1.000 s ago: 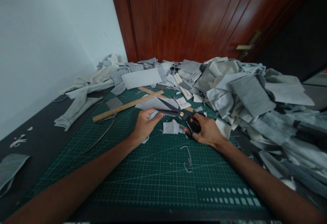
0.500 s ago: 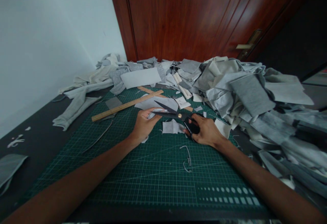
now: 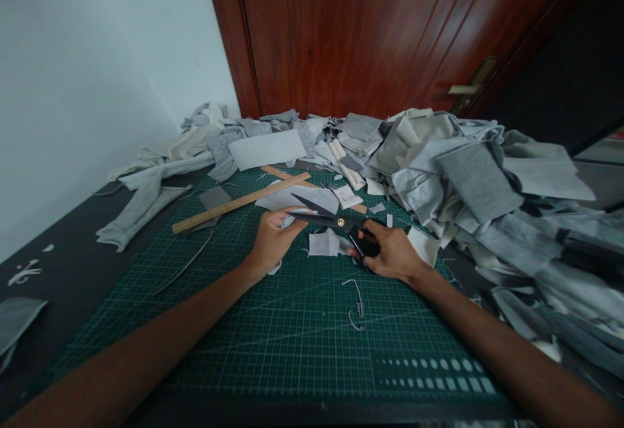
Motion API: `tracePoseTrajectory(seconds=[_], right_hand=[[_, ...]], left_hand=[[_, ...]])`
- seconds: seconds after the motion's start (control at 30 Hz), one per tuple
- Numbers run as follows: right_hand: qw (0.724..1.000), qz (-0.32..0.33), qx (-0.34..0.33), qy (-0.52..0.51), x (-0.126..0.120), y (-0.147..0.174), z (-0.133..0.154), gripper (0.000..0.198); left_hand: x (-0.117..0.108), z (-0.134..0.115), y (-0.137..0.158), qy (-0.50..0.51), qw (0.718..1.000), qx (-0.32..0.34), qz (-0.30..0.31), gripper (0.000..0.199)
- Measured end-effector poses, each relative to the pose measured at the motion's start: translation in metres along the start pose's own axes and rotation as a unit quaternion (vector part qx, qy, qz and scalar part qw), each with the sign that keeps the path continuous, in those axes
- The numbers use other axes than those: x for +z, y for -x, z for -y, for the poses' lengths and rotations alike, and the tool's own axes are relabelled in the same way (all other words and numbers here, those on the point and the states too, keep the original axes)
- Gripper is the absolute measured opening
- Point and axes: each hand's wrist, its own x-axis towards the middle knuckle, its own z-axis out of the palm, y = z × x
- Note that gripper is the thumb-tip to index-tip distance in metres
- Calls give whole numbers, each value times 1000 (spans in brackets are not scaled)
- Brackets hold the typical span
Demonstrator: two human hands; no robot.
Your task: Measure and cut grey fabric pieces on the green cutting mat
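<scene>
Black scissors (image 3: 341, 222) are gripped by their handles in my right hand (image 3: 394, 250), with the blades parted and pointing left. My left hand (image 3: 273, 236) pinches a small pale piece of fabric (image 3: 288, 220), most of it hidden by the fingers. The lower blade lies against that fabric near my fingertips; whether it goes through the cloth I cannot tell. Below the scissors, a small light grey fabric piece (image 3: 327, 243) rests on the green cutting mat (image 3: 273, 337). Behind the blades lies a larger pale grey piece (image 3: 319, 198).
Two wooden rulers cross at the back of the mat, the longer ruler (image 3: 238, 204) uppermost. Fabric scraps (image 3: 478, 174) are heaped along the back and right. Thin cut strips (image 3: 359, 301) lie near the middle. A grey folded piece (image 3: 19, 321) sits at the left table edge.
My hands and the scissors hold nearly the same pose, with the blades still parted. The whole view has shifted very slightly.
</scene>
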Motion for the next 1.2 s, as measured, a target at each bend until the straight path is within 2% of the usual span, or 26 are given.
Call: tracePoseTrajectory(seconds=[0.17, 0.5, 0.73, 0.93, 1.2], right_hand=[[1000, 5, 5, 7, 2, 0, -3, 29], [1000, -7, 14, -2, 6, 0, -7, 18], [1000, -6, 12, -3, -2, 0, -3, 32], [1000, -2, -6, 19, -2, 1, -1, 33], [1000, -5, 4, 19, -2, 0, -1, 32]], left_hand=[[-1, 1, 0, -18, 1000, -7, 4, 13], [-1, 1, 1, -7, 1000, -7, 13, 14], [0, 1, 0, 4, 1000, -5, 5, 13], [-1, 1, 0, -8, 1000, 2, -1, 16], [-1, 2, 0, -9, 1000, 0, 0, 16]])
